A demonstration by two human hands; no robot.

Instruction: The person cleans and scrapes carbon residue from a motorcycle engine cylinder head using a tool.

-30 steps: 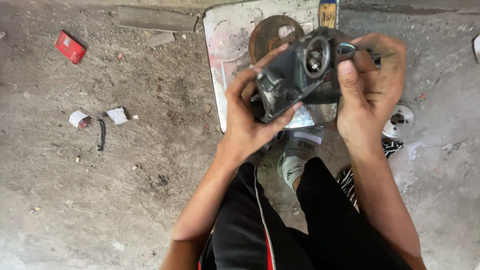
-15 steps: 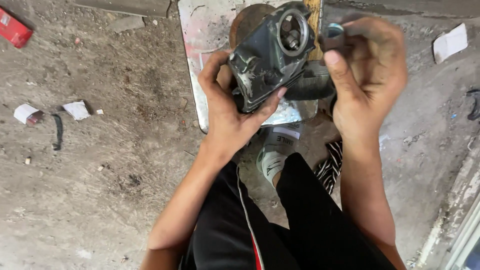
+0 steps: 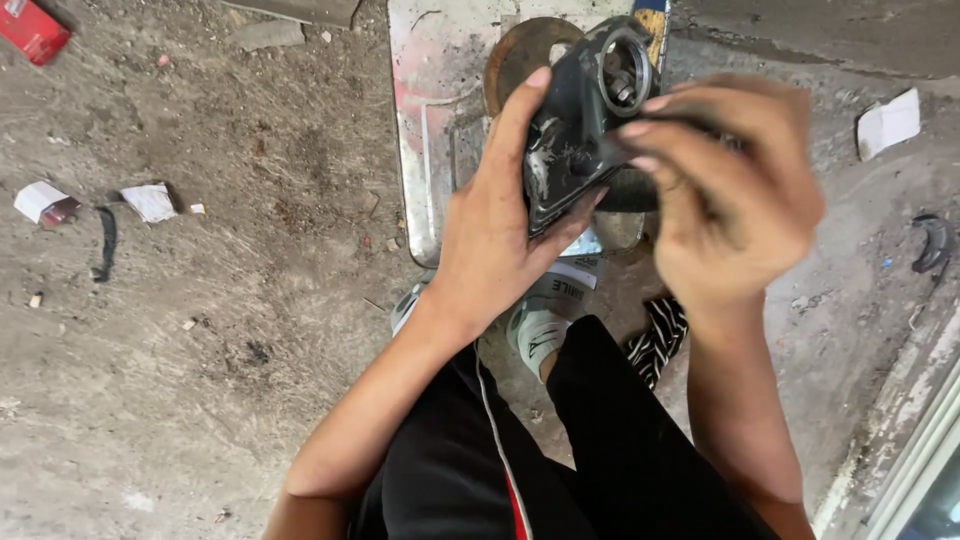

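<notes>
Nearest to the camera, the person's black trousers with a red and white side stripe (image 3: 480, 470) fill the bottom of the view and hide the ground under them. Between the legs a grey and white shoe (image 3: 540, 325) shows only in part, and beside it lies a piece of black and white striped cloth (image 3: 658, 340), half covered by the right forearm.

Above this, the left hand (image 3: 490, 240) grips the dark grey cast metal housing with a round opening (image 3: 580, 125) from the left side, the thumb pressed along its lower edge and the fingers wrapped up behind it. The housing is held up in the air, over the far things. The right hand (image 3: 725, 195) is blurred; its fingertips (image 3: 640, 130) lie on the right edge of the housing, and it hides that side, so I cannot tell if it pinches a small tool or only the metal.

Behind the hands lies a scratched pale metal sheet with red stains (image 3: 430, 110), and on it a rusty round disc (image 3: 520, 55), mostly covered by the housing. On the dirty concrete floor (image 3: 220, 300) to the left lie scraps of white paper (image 3: 150, 200) and, cut by the frame corner, a small red box (image 3: 32, 28). To the right lies another white paper scrap (image 3: 888, 122).
</notes>
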